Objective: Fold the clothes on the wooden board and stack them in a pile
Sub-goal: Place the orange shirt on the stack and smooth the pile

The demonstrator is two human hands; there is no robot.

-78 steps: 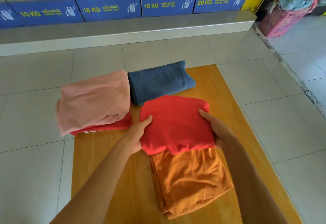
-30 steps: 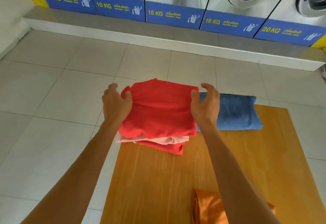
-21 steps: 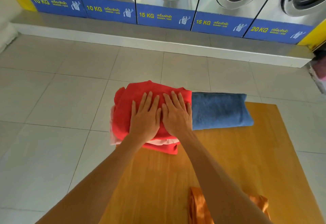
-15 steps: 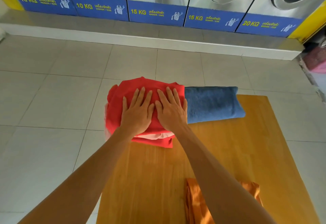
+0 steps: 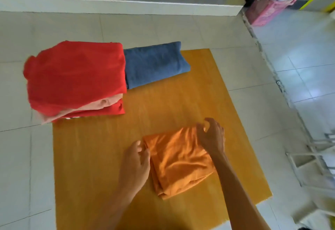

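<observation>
A folded orange garment [image 5: 179, 161] lies on the wooden board [image 5: 101, 157] near its front right. My left hand [image 5: 136, 162] touches the garment's left edge, fingers curled at its far left corner. My right hand [image 5: 212, 136] rests on its far right corner, fingers bent and apart. Whether either hand grips the cloth is unclear. At the board's far left corner sits a pile [image 5: 76, 77] with a folded red garment on top, a pink one under it and another red one at the bottom. A folded blue garment [image 5: 154, 64] lies next to the pile.
The board lies on a pale tiled floor [image 5: 25, 157]. A raised step [image 5: 117, 5] under blue washer panels runs along the back. A pink laundry basket [image 5: 273, 3] full of clothes stands at the back right. A metal frame [image 5: 315, 159] stands at the right.
Both hands have left the red garment on top of the pile and moved back to the orange garment near the board's front. The view has swung right and down.
</observation>
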